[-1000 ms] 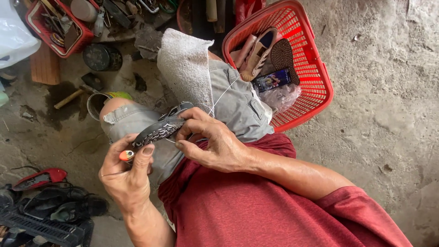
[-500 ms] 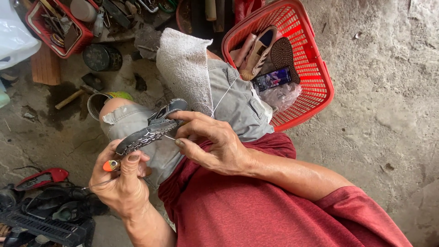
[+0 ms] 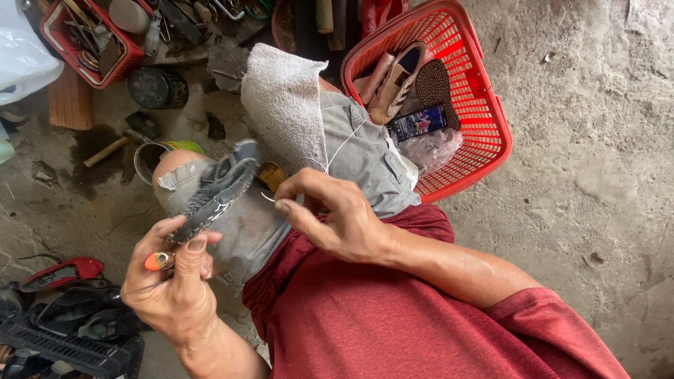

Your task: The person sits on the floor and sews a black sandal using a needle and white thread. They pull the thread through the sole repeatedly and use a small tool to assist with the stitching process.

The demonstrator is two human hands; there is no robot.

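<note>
I am gripping the dark sandal (image 3: 214, 193) and an orange-handled awl (image 3: 159, 261) in my closed left hand (image 3: 172, 291) while my right hand (image 3: 337, 214) is pinching a white thread (image 3: 344, 147), which may snap if jerked.

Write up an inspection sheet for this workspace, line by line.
Surface: rough, stained concrete floor.
Job's things: dark sandal sole held over the knee; white thread running from it.
Clutter: red basket with shoes and a phone; small red tray of tools; hammer; red shoe.
Grippers: left hand grips the sole and an orange-handled tool; right hand pinches a curved needle.
Cables: nothing seen.
Surroundings: grey cloth over the lap.
</note>
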